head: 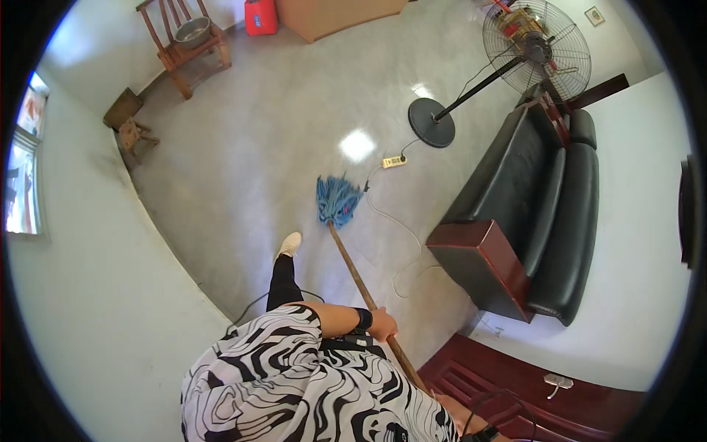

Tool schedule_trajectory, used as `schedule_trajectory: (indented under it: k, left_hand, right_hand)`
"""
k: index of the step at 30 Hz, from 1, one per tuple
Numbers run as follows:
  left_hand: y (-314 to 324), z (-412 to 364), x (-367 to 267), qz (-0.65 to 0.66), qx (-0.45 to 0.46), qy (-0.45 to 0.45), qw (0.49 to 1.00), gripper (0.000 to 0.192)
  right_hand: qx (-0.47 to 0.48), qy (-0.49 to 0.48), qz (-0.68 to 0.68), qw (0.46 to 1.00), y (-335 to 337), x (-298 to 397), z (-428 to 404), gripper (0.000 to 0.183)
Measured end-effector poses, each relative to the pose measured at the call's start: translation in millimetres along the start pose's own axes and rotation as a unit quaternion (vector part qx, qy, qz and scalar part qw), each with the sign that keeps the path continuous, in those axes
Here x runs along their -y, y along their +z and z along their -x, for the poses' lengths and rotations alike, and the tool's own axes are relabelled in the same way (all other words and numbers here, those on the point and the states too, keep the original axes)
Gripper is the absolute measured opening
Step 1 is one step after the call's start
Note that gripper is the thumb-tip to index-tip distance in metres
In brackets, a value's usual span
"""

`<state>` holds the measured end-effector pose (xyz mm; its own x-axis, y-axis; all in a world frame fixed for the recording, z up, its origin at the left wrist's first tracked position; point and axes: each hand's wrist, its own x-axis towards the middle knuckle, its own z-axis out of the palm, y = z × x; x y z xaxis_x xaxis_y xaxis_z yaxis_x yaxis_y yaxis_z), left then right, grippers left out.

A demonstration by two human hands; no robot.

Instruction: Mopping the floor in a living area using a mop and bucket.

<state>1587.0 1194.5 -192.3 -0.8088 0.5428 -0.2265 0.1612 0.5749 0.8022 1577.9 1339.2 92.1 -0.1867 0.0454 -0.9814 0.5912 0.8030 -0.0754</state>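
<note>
A mop with a wooden handle [352,265] slants across the view from lower right to the middle. Its blue strand head [338,200] rests on the grey floor, in front of my light shoe [289,243]. Wrapped around the handle's middle is my left hand [382,325], with a black band at the wrist. My right hand [445,408] is at the handle's upper end, low in the view beside my patterned shirt; its fingers are partly hidden. The mop strands lie close to a white power cord [380,210].
A power strip [394,162] lies near the round base of a standing fan [432,122]. To the right stands a black sofa [505,171], with a dark red door [497,381] behind it. A wooden chair [182,52] holds a metal basin [193,33]; a small stool [135,135] is by the left wall.
</note>
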Motion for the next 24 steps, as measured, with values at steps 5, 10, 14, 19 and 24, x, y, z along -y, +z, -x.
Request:
schedule_trajectory:
  k: [5,10,14,19,24]
  left_hand:
    - [-7,13,18,-0.109,0.035,-0.035,0.993,0.01]
    - [-73,38,113,-0.211,-0.135,-0.151,0.956,0.009]
    - [-157,86,172,-0.31,-0.213,-0.22,0.9,0.009]
    - [-249,157,215,-0.302,-0.326,-0.259,0.858,0.003]
    - [-252,203,226,-0.21,-0.436,-0.29,0.825,0.006]
  right_hand:
    - [0.116,-0.32,0.274,0.9,-25,-40,-65,0.014]
    - [0.292,0.007,-0.156,0.944,24,72,-117,0.014]
    - [0.291,-0.037,-0.107,0.95,93,202,-175,0.02]
    - [0.261,-0.164,0.077,0.948,180,374,-210,0.02]
    - [0.135,-0.205,0.259,0.934,236,413,-186,0.017]
